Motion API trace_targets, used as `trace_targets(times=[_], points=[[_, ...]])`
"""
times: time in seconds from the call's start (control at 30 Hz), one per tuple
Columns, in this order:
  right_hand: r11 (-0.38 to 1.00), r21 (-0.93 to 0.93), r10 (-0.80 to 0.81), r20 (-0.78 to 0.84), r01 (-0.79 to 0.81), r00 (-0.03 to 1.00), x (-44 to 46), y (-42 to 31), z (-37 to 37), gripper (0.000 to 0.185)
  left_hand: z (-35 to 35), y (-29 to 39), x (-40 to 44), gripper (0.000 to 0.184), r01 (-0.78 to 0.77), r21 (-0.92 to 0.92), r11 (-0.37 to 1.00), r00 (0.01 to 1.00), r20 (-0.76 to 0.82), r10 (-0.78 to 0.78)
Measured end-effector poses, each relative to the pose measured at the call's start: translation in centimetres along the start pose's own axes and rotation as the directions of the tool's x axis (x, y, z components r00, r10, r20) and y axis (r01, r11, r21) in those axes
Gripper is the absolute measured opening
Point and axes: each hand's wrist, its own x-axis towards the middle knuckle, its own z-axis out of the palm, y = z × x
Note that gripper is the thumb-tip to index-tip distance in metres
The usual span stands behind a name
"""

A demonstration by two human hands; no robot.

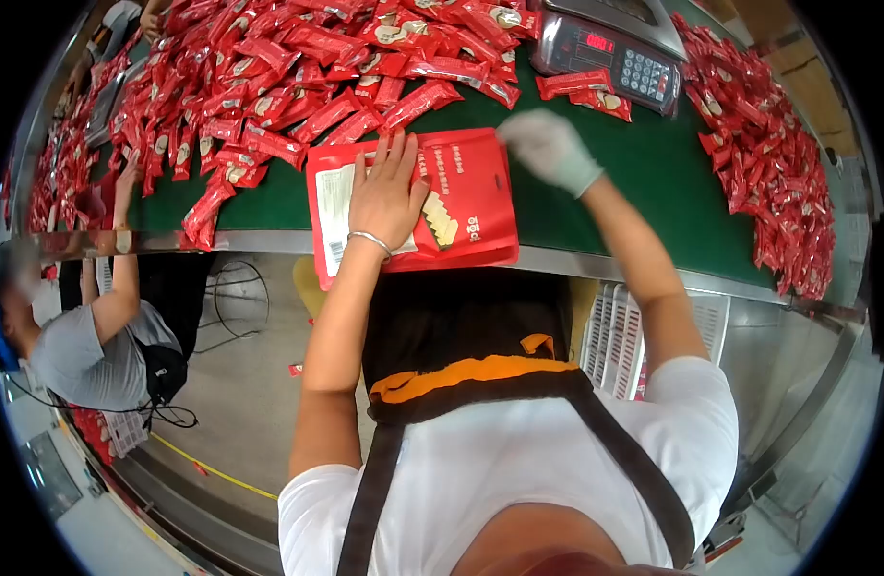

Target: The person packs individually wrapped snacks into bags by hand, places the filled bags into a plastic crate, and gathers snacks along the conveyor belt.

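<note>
A large red printed pouch (471,178) lies flat at the near edge of the green table. My left hand (389,192), bare and with a bracelet at the wrist, rests palm down on it with its fingers stretched out. Just right of the pouch's upper corner is my right hand (552,149) in a white glove. Motion smears its fingers, and whether they hold anything cannot be made out. Small red wrapped packets (332,115) are heaped beyond the pouch.
A digital scale (615,62) with a lit red display stands at the back right, two packets before it. More red packets (768,163) are piled at the right. Another person (106,336) works at the left. White plastic baskets (615,326) sit below the table edge.
</note>
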Motion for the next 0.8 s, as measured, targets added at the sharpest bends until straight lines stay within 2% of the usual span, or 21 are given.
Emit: trace_targets(times=[0.03, 0.07, 0.1, 0.13, 0.17, 0.23, 0.27, 0.3, 0.33, 0.37, 0.4, 0.43, 0.5, 0.57, 0.6, 0.63, 0.67, 0.8], points=[[0.859, -0.395, 0.343, -0.033, -0.327, 0.939, 1.7, 0.0, -3.1, 0.029, 0.1, -0.1, 0.1, 0.060, -0.011, 0.013, 1.000, 1.000, -0.005, 0.011], [0.776, -0.607, 0.017, -0.249, -0.170, 0.968, 1.0, 3.3, -4.6, 0.041, 0.3, 0.1, -0.2, 0.060, -0.029, 0.025, 0.999, 1.000, 0.000, 0.029], [0.656, -0.684, 0.248, -0.205, -0.319, 0.947, 0.6, 6.1, -5.6, 0.047, 0.4, 0.1, -0.3, 0.060, -0.025, 0.025, 0.999, 1.000, 0.002, 0.025], [0.596, -0.762, 0.263, -0.114, -0.254, 0.958, 0.0, 8.7, -6.0, 0.048, 0.4, -0.1, -0.2, 0.060, -0.024, -0.007, 1.000, 1.000, -0.019, 0.024], [0.598, -0.760, 0.261, -0.116, -0.255, 0.958, 0.2, 8.3, -6.2, 0.048, 0.4, -0.1, -0.2, 0.060, -0.027, -0.042, 0.999, 0.999, -0.040, 0.025], [0.601, -0.775, 0.373, 0.058, -0.193, 0.926, 1.3, 6.7, -6.9, 0.051, 0.3, -0.3, -0.3, 0.059, -0.014, -0.054, 0.998, 0.999, -0.053, 0.011], [0.703, -0.672, 0.318, 0.003, -0.234, 0.948, 0.7, 5.2, -6.8, 0.050, 0.3, -0.3, -0.4, 0.058, -0.013, -0.079, 0.997, 0.999, -0.051, 0.009], [0.753, -0.598, 0.330, -0.018, -0.274, 0.944, 0.2, 2.7, -6.8, 0.046, 0.3, -0.3, -0.4, 0.057, -0.010, -0.107, 0.994, 0.999, -0.051, 0.004], [0.730, -0.613, 0.406, 0.034, -0.302, 0.913, -0.4, -1.0, -7.3, 0.042, 0.3, -0.1, -0.4, 0.057, -0.001, -0.113, 0.994, 0.998, -0.055, -0.006], [0.777, -0.478, 0.563, 0.239, -0.409, 0.791, -0.6, -3.8, -7.7, 0.042, 0.2, 0.0, -0.4, 0.057, 0.009, -0.125, 0.992, 0.999, -0.047, -0.015], [0.829, -0.446, 0.493, 0.298, -0.337, 0.818, -1.7, -5.0, -6.8, 0.040, 0.1, -0.1, -0.4, 0.057, 0.013, -0.132, 0.991, 0.999, -0.036, -0.018], [0.859, -0.336, 0.506, 0.437, -0.387, 0.743, -1.7, -6.1, -6.2, 0.040, 0.1, -0.2, -0.4, 0.057, 0.014, -0.131, 0.991, 0.999, -0.033, -0.018], [0.762, -0.106, 0.602, 0.481, -0.639, 0.638, -0.4, -8.3, -3.9, 0.040, 0.3, -0.2, -0.4, 0.058, -0.013, -0.146, 0.989, 0.997, -0.072, 0.002], [0.488, 0.176, 0.667, 0.557, -0.855, 0.495, 1.3, -7.8, 0.6, 0.041, 0.2, -0.1, -0.5, 0.058, -0.018, -0.135, 0.991, 0.998, -0.061, 0.010], [0.530, 0.448, 0.523, 0.495, -0.720, 0.694, 0.3, -6.0, 4.3, 0.041, 0.1, -0.1, -0.5, 0.057, -0.022, -0.120, 0.993, 0.998, -0.055, 0.015], [0.516, 0.683, 0.368, 0.370, -0.518, 0.853, -0.8, -4.4, 7.6, 0.042, -0.1, -0.1, -0.6, 0.057, -0.005, -0.121, 0.993, 0.998, -0.060, -0.002], [0.545, 0.731, 0.253, 0.325, -0.411, 0.911, -1.0, -3.6, 9.6, 0.042, -0.2, 0.0, -0.6, 0.058, -0.011, -0.078, 0.997, 0.999, -0.048, 0.008], [0.755, 0.498, 0.092, 0.564, -0.426, 0.821, -0.8, -4.7, 7.8, 0.043, -0.2, -0.1, -0.7, 0.059, -0.014, -0.046, 0.999, 0.999, -0.031, 0.012]])
